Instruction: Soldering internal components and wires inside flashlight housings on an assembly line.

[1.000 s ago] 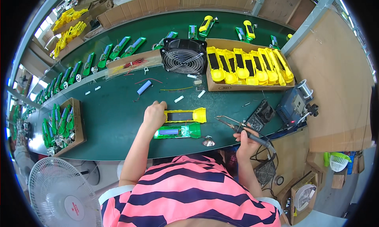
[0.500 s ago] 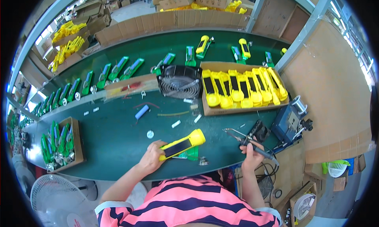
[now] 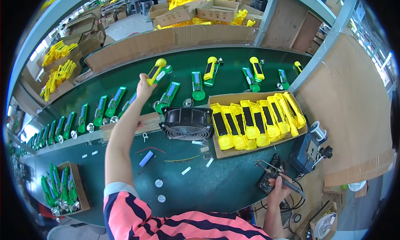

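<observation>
My left arm stretches to the far green belt (image 3: 183,58), where my left hand (image 3: 144,88) grips the lower end of a yellow torch housing (image 3: 156,73) with a dark panel. A green torch part (image 3: 166,70) shows beside and partly under that housing. At the lower right, my right hand (image 3: 276,193) is closed round the handle of a soldering iron (image 3: 293,186). The iron's metal end lies over a black iron stand (image 3: 273,173); whether they touch I cannot tell.
A carton (image 3: 220,153) of yellow housings stands beside a black fan (image 3: 187,125). Right of it is a blue soldering station (image 3: 307,154) with a solder spool (image 3: 318,131). Green torch parts line the belt. A blue cell (image 3: 146,158) and a box (image 3: 80,186) of green parts are nearer.
My left hand has carried the yellow torch housing from the near table edge to the far belt. The green part beneath it has left the near edge. The soldering iron has moved to its stand.
</observation>
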The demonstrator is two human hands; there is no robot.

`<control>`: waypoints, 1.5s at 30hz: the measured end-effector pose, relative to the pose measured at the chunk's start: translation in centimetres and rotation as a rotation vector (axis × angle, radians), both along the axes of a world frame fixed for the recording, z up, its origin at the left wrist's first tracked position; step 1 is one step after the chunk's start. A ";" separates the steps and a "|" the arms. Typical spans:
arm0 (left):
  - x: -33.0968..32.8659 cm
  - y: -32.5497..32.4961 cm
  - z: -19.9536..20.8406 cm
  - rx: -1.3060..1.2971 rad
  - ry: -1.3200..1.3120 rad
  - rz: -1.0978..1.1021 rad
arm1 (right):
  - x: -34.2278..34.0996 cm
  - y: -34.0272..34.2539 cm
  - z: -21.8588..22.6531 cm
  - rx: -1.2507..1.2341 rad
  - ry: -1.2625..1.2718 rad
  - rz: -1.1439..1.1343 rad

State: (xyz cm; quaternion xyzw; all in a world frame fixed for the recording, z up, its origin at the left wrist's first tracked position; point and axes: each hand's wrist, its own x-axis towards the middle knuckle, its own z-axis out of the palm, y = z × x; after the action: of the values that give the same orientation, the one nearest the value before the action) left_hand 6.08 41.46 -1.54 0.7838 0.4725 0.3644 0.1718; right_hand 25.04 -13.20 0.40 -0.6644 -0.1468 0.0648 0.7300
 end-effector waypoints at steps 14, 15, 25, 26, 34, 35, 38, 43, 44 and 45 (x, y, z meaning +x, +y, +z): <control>3.1 -3.3 7.0 0.878 0.938 -0.755 | 4.9 2.9 4.9 0.022 -0.377 0.022; 2.5 -2.9 7.8 0.940 0.884 -0.690 | 6.0 3.5 6.0 0.006 -0.460 0.050; -7.8 -22.3 20.3 0.773 0.597 -0.589 | 21.8 8.2 5.0 -0.688 -0.704 0.305; -8.9 -24.9 19.5 0.678 0.615 -0.596 | 22.3 7.9 4.4 -0.778 -0.721 0.306; -14.2 -42.6 7.0 0.155 0.588 -0.597 | 22.4 6.8 4.5 -0.736 -0.812 0.486; -14.2 -43.3 5.3 0.155 0.574 -0.581 | 23.7 6.3 3.9 -0.644 -0.833 0.549; -13.8 -45.0 2.7 0.116 0.606 -0.483 | 21.6 6.7 5.2 -0.858 -0.727 0.438; -12.1 -44.9 6.6 -0.118 0.403 -0.425 | 25.0 6.6 0.7 -0.701 -1.007 0.006; -11.8 -44.8 6.9 -0.140 0.330 -0.430 | 23.5 7.1 2.0 -0.847 -0.569 -0.007; -11.4 -44.8 7.1 -0.145 0.332 -0.432 | 23.1 7.3 2.1 -0.778 -0.593 -0.030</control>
State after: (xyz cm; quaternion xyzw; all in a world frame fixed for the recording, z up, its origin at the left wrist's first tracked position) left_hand -5.30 -3.29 5.59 0.9010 0.3409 0.1513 0.2217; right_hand 48.13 -5.94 2.48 -0.8797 -0.3038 -0.0876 0.3553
